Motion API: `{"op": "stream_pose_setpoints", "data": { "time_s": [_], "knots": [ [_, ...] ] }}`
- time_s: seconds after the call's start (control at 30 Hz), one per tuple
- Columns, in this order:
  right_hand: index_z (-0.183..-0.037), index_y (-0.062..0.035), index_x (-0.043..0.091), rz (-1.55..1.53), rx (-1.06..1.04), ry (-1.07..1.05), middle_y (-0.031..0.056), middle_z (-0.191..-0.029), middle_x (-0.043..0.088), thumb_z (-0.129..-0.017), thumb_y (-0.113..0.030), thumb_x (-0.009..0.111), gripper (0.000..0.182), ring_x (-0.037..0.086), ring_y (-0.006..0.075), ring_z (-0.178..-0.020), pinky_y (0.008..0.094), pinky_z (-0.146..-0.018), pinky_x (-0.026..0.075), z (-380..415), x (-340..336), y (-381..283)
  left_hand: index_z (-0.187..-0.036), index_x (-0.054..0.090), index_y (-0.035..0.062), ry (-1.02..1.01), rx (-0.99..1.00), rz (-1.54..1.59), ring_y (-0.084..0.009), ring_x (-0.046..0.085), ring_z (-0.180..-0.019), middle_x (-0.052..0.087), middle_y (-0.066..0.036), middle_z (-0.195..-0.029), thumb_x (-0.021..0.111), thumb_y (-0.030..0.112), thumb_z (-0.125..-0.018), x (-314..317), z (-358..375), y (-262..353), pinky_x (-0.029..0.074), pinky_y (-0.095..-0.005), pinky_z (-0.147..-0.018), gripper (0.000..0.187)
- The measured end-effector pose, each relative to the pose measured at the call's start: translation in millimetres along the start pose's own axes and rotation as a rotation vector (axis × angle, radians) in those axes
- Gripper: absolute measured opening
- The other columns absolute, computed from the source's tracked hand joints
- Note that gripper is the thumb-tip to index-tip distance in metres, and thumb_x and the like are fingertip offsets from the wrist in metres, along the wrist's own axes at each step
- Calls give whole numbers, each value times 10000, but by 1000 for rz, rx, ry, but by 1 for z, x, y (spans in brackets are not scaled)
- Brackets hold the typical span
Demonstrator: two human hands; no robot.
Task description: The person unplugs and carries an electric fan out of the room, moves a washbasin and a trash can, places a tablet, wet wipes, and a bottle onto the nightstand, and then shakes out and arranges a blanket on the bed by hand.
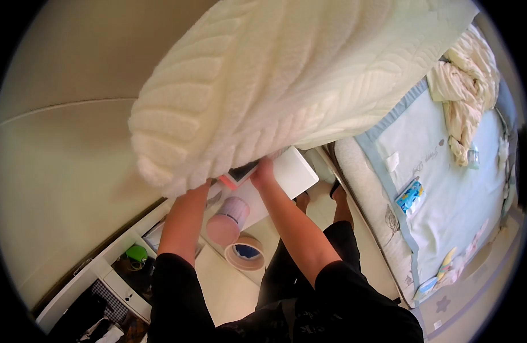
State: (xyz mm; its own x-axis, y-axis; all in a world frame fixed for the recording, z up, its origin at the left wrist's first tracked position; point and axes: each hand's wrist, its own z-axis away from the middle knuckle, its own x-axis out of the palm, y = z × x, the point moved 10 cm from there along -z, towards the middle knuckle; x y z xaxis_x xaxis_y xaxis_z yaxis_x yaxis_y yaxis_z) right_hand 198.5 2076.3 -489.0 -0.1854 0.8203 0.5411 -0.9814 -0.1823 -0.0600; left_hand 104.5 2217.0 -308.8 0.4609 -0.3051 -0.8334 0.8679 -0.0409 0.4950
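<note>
A large cream, ribbed fluffy cover fills the upper middle of the view, raised above the floor. Both forearms reach up to its lower edge. Only the wrist end of my left hand shows; its fingers are hidden by the cover. My right hand is partly visible at the same edge, beside a dark and pink object, with its fingers out of sight. Whether either hand grips the cover cannot be made out.
Beneath the arms are a white tabletop, a pink cylindrical container and a round bin. White shelving with clothes runs along the lower left. A bed with a blue-edged sheet, crumpled cloth and blue packet is right.
</note>
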Motion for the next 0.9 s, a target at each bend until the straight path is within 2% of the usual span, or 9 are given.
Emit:
{"op": "stream_pose_setpoints", "data": {
  "time_s": [0.2,0.3,0.4,0.5,0.6,0.67,0.73,0.8,0.9],
  "knots": [
    [-1288,82,462,365,12,169,142,-1212,577,-872,-543,631,769,588,237,-1057,371,-844,515,13,-9,-14,-1261,542,58,21,42,-12,-375,555,-1097,595,-199,-1190,656,269,-859,1,3,7,452,-482,-918,469],
    [-1198,34,530,380,91,314,116,-1029,595,-921,-355,567,479,572,214,-869,341,-716,469,22,-15,-12,-1259,542,57,26,75,-30,-385,553,-1099,593,-206,-1191,650,277,-863,4,2,13,449,-490,-920,465],
    [-1204,20,532,388,119,303,114,-1018,589,-930,-418,552,517,557,208,-842,339,-707,464,38,-4,-19,-1256,543,56,20,142,-90,-396,550,-1100,592,-213,-1191,645,284,-868,12,2,20,446,-498,-922,462],
    [-1252,0,510,556,164,224,111,-1049,593,-928,-471,541,573,564,200,-899,339,-723,469,46,-11,-25,-1234,547,34,25,269,-436,-421,553,-1073,594,-232,-1168,628,312,-880,29,12,31,440,-513,-913,458],
    [-1263,-12,519,488,99,243,108,-1074,610,-926,-458,524,559,584,200,-937,327,-773,474,59,-31,-30,-1122,570,-10,-328,-24,-520,-407,585,-975,620,-217,-1071,635,320,-873,69,16,0,447,-503,-864,419],
    [-1242,-8,545,457,93,208,104,-1084,622,-929,-396,515,499,592,210,-964,335,-827,466,65,-42,-35,-1064,575,-22,-23,160,-544,-393,594,-929,625,-208,-1024,641,322,-866,67,18,16,457,-500,-831,403],
    [-1216,-11,573,517,64,199,102,-1082,631,-931,-333,503,436,596,217,-980,341,-864,458,65,-50,-39,-1044,578,-22,108,215,-572,-383,600,-913,628,-204,-1005,649,319,-859,63,18,26,465,-492,-809,394],
    [-1184,-20,603,670,13,223,100,-1066,637,-931,-270,487,373,597,222,-984,347,-885,449,67,-55,-46,-1062,580,-10,59,145,-610,-378,602,-929,627,-207,-1013,657,310,-852,64,14,23,474,-479,-797,391],
    [-1170,-23,614,609,2,132,96,-1061,635,-940,-233,477,340,595,216,-987,351,-876,456,70,-52,-47,-1066,585,3,-147,1,-546,-379,602,-930,628,-205,-1008,671,300,-838,77,12,24,474,-481,-794,384]
  ]
}}
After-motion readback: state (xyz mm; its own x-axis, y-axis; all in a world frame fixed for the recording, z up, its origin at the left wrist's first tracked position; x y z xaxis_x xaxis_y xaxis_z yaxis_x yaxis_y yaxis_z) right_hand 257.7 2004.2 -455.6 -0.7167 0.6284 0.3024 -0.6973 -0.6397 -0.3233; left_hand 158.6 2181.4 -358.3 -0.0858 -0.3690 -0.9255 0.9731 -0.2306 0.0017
